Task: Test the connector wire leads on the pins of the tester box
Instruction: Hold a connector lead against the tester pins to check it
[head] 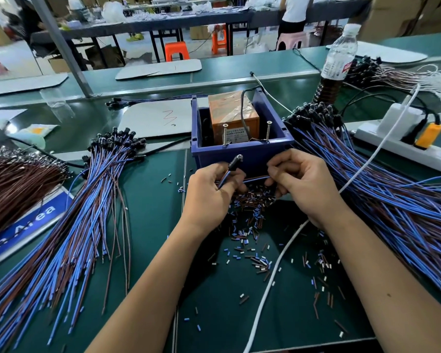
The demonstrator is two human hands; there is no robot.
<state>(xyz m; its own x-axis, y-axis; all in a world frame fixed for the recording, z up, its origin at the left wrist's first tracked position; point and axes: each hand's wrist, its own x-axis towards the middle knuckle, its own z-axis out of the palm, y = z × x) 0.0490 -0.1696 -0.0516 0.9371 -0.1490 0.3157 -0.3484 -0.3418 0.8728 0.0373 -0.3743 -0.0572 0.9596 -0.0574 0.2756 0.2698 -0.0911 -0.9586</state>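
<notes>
Tabletop [150,225] carries big bundles of blue/brown wires L & R, w/ the tester box [236,115] dead centre, just beyond both hands: an orange unit sitting in a blue bin [242,154]. Two upright pins [267,131] stand at its near edge, side by side, above the bin's front wall.

The connector wire [252,178] runs roughly L-R between the hands, its long axis about parallel to the bin's front wall. Left hand [209,197] has its grip closed round the wire near the black connector head [236,161], which pokes up & away toward the bin. Right hand [301,184] pinches the lead end, fingers curled on it.

Pins lie up & away from both grips; right hand looks nearer, esp. to the right pin. Judgement: leads must lift over the bin wall & swing from sideways to pointing at the pins. Whether the lead tips are bare can't be told.

Cut insulation bits [250,225] litter the tabletop under the hands.
</notes>
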